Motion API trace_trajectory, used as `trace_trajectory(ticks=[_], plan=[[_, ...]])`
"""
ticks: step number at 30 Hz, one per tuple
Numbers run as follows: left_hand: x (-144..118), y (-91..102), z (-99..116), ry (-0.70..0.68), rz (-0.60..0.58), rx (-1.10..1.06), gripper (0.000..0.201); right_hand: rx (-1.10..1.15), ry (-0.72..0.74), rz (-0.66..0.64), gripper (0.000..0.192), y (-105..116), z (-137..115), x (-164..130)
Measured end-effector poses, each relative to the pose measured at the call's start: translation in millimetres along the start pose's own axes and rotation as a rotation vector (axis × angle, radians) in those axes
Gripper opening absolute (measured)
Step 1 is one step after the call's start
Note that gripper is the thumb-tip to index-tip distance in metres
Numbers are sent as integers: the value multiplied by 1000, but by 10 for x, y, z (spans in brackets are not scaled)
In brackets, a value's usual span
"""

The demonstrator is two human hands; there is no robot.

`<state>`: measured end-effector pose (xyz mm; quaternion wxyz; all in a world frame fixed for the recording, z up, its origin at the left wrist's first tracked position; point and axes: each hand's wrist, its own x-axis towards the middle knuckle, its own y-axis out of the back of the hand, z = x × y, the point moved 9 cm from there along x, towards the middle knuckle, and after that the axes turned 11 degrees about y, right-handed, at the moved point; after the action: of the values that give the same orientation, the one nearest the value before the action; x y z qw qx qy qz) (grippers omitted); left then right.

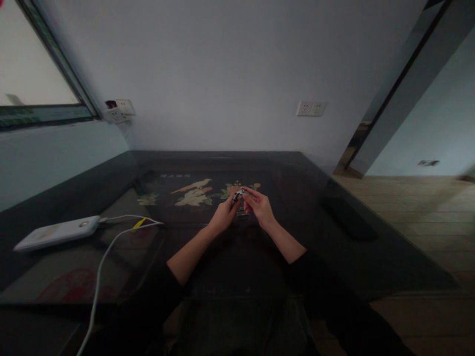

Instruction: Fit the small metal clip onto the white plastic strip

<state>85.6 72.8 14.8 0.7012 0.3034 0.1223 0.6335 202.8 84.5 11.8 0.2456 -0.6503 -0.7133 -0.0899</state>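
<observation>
Over the middle of the dark table (pixel 260 277), my left hand (pixel 222 215) is closed around a small black-and-silver metal thing (pixel 237 196), too small in view to name its kind. The fingertips of my right hand (pixel 261 210) pinch at its upper end, thumb and forefinger together. Just below, between the two hands, shows a silver piece with crosswise bands (pixel 243 213). Whether it hangs from the held thing or lies on the table, I cannot tell.
A white power bank (pixel 59 232) lies at the left, with a white cable (pixel 98 277) running off the near edge and a yellow tag (pixel 139 224) on it. A dark flat oblong thing (pixel 349 217) rests at the right. Behind the table stands a wall (pixel 215 74) with sockets (pixel 311 109).
</observation>
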Motion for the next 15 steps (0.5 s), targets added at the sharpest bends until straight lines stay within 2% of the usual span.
trace_trajectory(ticks=[7,12,15], plan=[[7,59,-91,44,63,118,33,-144,-26,-160,58,49,-41,69],[2,46,-103,52,30,257,30,-322,-51,-311,53,118,-71,84],[5,42,-107,37,27,302,31,-383,-31,-336,50,128,-98,83]])
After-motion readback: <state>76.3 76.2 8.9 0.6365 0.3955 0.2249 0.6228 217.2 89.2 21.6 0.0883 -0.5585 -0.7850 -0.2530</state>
